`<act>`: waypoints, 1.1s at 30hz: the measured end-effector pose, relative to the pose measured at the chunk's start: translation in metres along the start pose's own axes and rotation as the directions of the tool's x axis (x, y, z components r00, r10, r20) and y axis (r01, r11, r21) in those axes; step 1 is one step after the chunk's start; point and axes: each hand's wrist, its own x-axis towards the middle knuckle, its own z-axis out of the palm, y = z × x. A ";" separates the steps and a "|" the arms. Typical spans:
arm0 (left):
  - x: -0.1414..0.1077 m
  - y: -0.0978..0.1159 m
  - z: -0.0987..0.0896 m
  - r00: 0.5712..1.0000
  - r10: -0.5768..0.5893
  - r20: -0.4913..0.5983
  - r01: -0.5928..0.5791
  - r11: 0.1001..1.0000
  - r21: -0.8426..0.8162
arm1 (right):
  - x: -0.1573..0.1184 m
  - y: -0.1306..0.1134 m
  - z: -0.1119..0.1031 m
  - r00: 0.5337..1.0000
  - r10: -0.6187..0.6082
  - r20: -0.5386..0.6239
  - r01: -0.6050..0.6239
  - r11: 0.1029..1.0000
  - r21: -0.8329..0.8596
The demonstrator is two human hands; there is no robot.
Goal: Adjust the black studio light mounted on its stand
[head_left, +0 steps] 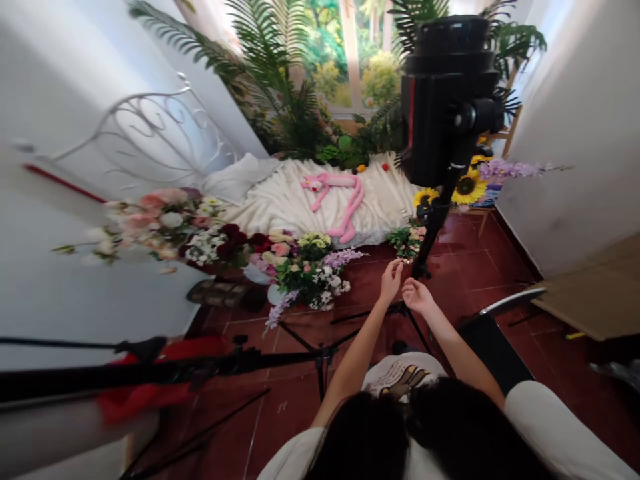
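My left hand (pixel 391 283) is raised in front of me with thumb and fingertips drawn together in a pinch. A tiny light-coloured speck shows near its fingertips, too small to name. Just right of it and a little lower, my right hand (pixel 417 295) has its fingers curled in. Whatever it may hold is hidden. Both hands are close to the black pole (pixel 434 230) of a stand, which carries a large black studio light (pixel 440 107). Beyond the fingers sits a small bunch of pink roses (pixel 411 239).
A cream blanket (pixel 280 200) with a pink panther plush toy (pixel 345 180) lies ahead. Artificial flowers (pixel 305 267) line its front left. Tripod legs (pixel 320 353) stand on the red tiles, and a black horizontal pole (pixel 200 370) crosses the left. A black chair (pixel 500 347) is at right.
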 end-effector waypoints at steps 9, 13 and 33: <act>-0.037 -0.001 -0.132 0.902 -0.013 -0.432 0.066 0.992 0.108 | 0.060 0.071 0.056 0.944 0.329 -0.016 -0.319 0.901 -0.294; -0.080 0.001 -0.189 0.778 0.002 -0.629 0.111 0.984 0.141 | 0.080 0.127 0.084 0.875 0.483 -0.020 -0.444 0.787 -0.428; -0.228 0.034 -0.276 0.297 0.110 -0.949 0.186 0.968 0.171 | 0.134 0.303 0.174 0.644 0.732 -0.223 -0.214 -0.107 -0.971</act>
